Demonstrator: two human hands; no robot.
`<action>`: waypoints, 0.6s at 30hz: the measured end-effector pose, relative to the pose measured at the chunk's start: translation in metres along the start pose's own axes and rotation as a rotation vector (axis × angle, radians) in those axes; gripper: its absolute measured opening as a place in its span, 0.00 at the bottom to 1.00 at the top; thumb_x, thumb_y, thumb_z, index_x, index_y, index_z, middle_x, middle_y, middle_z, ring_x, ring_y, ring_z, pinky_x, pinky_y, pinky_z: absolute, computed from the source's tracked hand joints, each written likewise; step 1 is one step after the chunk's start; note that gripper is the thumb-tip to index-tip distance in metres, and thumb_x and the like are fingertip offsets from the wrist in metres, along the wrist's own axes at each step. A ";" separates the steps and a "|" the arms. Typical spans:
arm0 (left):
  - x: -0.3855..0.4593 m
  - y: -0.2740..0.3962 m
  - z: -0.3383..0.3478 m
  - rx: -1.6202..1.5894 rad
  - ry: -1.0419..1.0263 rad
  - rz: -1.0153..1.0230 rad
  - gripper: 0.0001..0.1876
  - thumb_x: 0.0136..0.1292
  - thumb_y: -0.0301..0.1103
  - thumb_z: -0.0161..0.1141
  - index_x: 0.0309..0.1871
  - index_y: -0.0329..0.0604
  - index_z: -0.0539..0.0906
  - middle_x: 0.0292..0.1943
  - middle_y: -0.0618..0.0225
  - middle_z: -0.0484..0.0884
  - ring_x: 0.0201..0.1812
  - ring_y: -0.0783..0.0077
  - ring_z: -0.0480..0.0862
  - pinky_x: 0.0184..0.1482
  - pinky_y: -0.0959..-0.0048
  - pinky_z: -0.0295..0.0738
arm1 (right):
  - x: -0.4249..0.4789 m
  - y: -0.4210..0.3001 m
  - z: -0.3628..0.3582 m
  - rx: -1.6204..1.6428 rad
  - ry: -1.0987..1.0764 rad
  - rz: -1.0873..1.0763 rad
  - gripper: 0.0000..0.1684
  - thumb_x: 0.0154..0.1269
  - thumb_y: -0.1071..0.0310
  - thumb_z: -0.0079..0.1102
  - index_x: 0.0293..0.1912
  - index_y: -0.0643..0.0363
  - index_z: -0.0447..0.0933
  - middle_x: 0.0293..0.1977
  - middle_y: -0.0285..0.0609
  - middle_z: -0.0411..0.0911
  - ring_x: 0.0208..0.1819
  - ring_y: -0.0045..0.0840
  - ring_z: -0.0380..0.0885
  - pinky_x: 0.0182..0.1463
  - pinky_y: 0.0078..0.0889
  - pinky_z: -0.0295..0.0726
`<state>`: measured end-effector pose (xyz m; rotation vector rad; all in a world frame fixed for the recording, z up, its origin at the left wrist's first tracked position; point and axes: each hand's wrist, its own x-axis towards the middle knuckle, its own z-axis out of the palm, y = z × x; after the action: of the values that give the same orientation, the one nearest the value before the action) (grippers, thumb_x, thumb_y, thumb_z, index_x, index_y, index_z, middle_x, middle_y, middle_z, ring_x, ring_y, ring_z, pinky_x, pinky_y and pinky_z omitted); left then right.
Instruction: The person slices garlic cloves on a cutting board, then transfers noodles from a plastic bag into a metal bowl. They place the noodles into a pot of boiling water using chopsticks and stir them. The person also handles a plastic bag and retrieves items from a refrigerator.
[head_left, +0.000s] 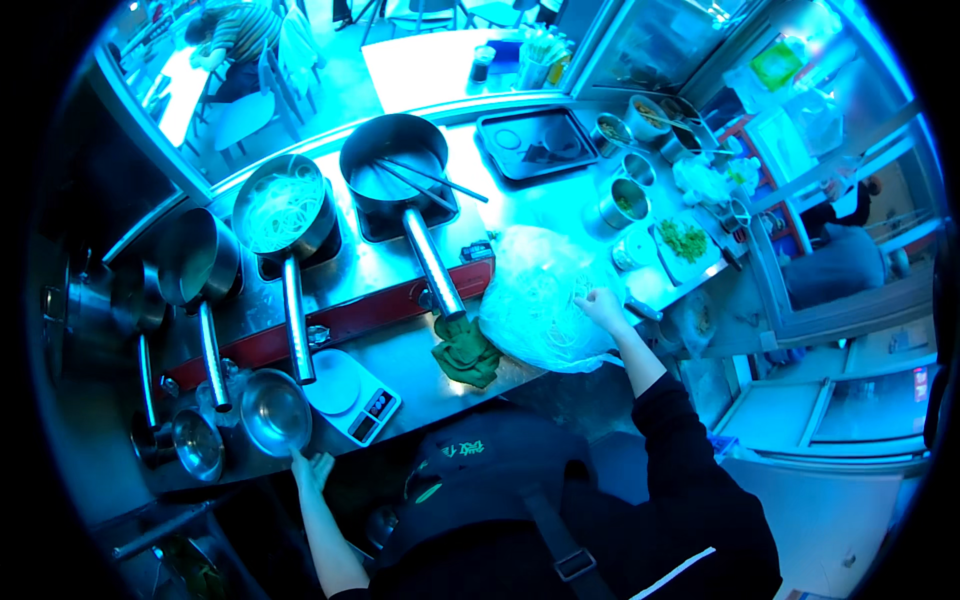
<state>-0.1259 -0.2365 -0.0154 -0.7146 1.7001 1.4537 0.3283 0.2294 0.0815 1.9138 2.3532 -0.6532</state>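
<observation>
My right hand (600, 309) is at the right side of a large clear plastic bag (544, 300) of pale noodles; its fingers are bent over the bag, and whether they grip anything is unclear. My left hand (311, 466) is at the lower rim of a steel bowl (275, 412), near the counter's front edge; its hold is unclear. A white digital kitchen scale (352, 394) lies right of the bowl. Behind it, a long-handled saucepan (285, 206) holds pale noodles. In another saucepan (394, 161) rest chopsticks (435, 180). A green cloth (465, 351) lies beside the bag, under that pan's handle end.
More saucepans (199, 259) stand at the left. A dark tray (536, 142) lies at the back. To the right are steel containers (624, 201), chopped greens (682, 238) on a board and a knife (643, 309). Beyond the window, a person sits at a table (180, 90).
</observation>
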 end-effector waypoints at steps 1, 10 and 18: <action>-0.024 0.010 0.007 0.245 0.015 -0.089 0.41 0.56 0.60 0.50 0.61 0.34 0.53 0.52 0.42 0.62 0.46 0.46 0.73 0.42 0.57 0.77 | 0.002 0.001 0.004 -0.009 0.021 -0.014 0.23 0.48 0.49 0.60 0.20 0.63 0.77 0.18 0.50 0.76 0.22 0.37 0.76 0.30 0.36 0.74; -0.146 -0.009 0.198 1.016 -0.706 0.769 0.16 0.59 0.36 0.55 0.46 0.33 0.70 0.29 0.60 0.77 0.31 0.66 0.78 0.31 0.72 0.72 | -0.020 -0.018 -0.003 -0.037 -0.161 -0.131 0.20 0.52 0.55 0.54 0.22 0.65 0.75 0.22 0.50 0.74 0.27 0.36 0.74 0.32 0.36 0.71; -0.295 -0.070 0.428 0.365 -1.371 1.390 0.44 0.52 0.42 0.62 0.66 0.43 0.46 0.41 0.54 0.73 0.46 0.56 0.74 0.48 0.62 0.68 | -0.111 -0.140 -0.171 0.834 0.154 -0.422 0.16 0.66 0.60 0.42 0.28 0.60 0.67 0.30 0.41 0.72 0.37 0.29 0.70 0.49 0.33 0.68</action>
<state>0.1753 0.1500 0.1718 1.6622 1.0416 1.5827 0.2618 0.1641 0.3104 1.6875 2.8955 -1.8180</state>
